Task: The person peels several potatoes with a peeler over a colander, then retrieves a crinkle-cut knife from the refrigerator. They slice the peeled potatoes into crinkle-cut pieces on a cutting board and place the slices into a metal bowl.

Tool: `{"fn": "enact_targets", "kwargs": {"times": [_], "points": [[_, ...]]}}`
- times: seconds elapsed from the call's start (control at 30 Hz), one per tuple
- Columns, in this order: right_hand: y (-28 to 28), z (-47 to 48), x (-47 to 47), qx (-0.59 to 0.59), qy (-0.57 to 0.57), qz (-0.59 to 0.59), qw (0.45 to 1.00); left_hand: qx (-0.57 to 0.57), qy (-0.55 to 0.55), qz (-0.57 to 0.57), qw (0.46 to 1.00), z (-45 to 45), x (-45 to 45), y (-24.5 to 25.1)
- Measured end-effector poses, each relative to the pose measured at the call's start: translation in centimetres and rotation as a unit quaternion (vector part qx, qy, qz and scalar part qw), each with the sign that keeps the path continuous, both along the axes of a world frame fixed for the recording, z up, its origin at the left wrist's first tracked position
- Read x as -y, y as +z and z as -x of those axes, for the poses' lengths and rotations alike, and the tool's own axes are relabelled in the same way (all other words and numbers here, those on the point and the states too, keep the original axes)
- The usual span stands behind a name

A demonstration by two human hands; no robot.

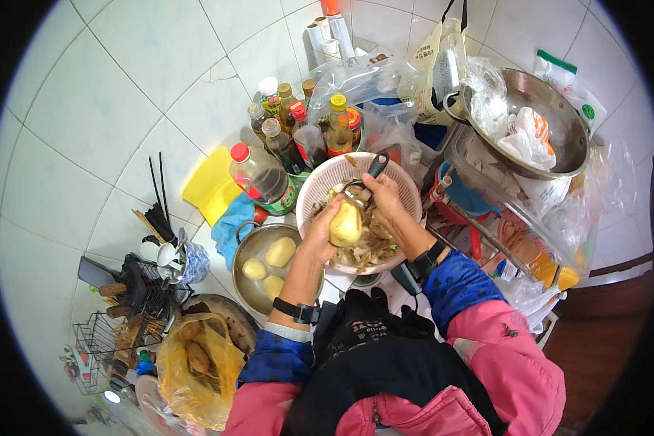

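Note:
My left hand (322,231) grips a pale, mostly skinless potato (346,224) over a pink plastic strainer basket (312,188). My right hand (384,195) holds a peeler (377,166) with a black handle, its head at the potato's upper end. Below both hands, brown potato peelings (368,256) and other scraps lie in the basket. To the left, a steel pot (242,248) holds several peeled potatoes (280,252); my left forearm covers part of its right side. A yellow plastic bag (169,376) at lower left contains unpeeled potatoes (198,357).
Several sauce bottles (270,185) crowd behind the basket. A blue cloth (234,226) lies beside the pot. Left stand a utensil holder (196,262) and a wire knife rack (95,332). At right, a large steel pan (569,136) sits above a cluttered metal rack (477,226).

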State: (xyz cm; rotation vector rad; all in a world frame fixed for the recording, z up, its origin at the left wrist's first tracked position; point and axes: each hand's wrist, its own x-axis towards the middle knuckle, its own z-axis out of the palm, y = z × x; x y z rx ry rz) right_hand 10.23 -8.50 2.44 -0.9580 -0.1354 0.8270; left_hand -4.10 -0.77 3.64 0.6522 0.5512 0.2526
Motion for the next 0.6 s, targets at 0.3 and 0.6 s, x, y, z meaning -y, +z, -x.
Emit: {"fn": "enact_targets", "kwargs": {"times": [0.3,0.6], "points": [[1.1,1.5,0.3,0.007,0.064,0.016,0.998,-0.040,-0.020,0.141,0.989,0.2,-1.7,-0.7],[0.5,0.9,-0.1,0.003,0.098,-0.003,0.995,0.007,-0.035,0.118,0.992,0.5,-1.9,-0.5]]}}
